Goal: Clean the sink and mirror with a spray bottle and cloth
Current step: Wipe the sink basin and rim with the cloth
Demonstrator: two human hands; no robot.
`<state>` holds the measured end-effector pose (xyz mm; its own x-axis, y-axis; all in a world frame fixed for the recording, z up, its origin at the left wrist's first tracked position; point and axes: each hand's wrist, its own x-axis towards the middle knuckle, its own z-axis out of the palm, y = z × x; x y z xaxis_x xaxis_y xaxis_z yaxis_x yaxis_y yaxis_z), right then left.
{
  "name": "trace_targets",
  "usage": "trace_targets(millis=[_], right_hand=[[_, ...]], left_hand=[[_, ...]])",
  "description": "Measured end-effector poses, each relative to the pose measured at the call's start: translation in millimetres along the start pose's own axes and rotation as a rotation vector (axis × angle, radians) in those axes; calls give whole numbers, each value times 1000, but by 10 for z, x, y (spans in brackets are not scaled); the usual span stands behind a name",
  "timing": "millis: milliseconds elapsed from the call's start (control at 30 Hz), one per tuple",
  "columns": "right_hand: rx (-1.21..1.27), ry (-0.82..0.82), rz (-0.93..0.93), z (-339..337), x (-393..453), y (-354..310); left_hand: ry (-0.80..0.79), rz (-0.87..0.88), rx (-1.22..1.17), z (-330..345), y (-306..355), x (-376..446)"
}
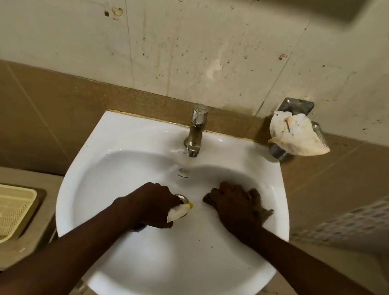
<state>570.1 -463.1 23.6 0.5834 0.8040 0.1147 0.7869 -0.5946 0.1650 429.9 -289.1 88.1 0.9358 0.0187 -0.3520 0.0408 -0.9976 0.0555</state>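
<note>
Two hands in glossy rounded sink (121, 132)

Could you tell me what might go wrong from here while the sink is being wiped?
1. The left hand grips the bottle low in the sink over the drain; its nozzle could knock the basin or spray by accident.
2. The right hand presses the cloth on a wet slope; it may slip.
3. The stained paper sits loosely on the wall holder and could drop onto the rim.
</note>
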Motion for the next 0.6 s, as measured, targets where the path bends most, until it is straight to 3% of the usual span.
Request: trace_targets(millis=[67,167,267,333,433,467,533,600], right_hand=[[119,-256,66,-100,-76,-114],[334,-664,-102,-396,-327,-29],[460,-916,-186,-641,-516,103],[336,-780,-112,-586,-485,104],[119,-300,90,-312,-246,-25],[94,-214,111,-233,-156,-75],[65,-200,86,-113,-12,-142],[139,-339,-39,-85,-6,-73]], left_hand=[[-109,68,39,-40,-70,-31],[-192,150,87,-87,-124,-62],[-217,203,56,-126,-164,-125],[-234,225,49,-116,-143,-158],[-268,238,91,-81,-78,-173],[-279,243,103,-67,-52,-165],[-302,245,124,-32,-24,-154],[-306,245,156,16,-30,-153]])
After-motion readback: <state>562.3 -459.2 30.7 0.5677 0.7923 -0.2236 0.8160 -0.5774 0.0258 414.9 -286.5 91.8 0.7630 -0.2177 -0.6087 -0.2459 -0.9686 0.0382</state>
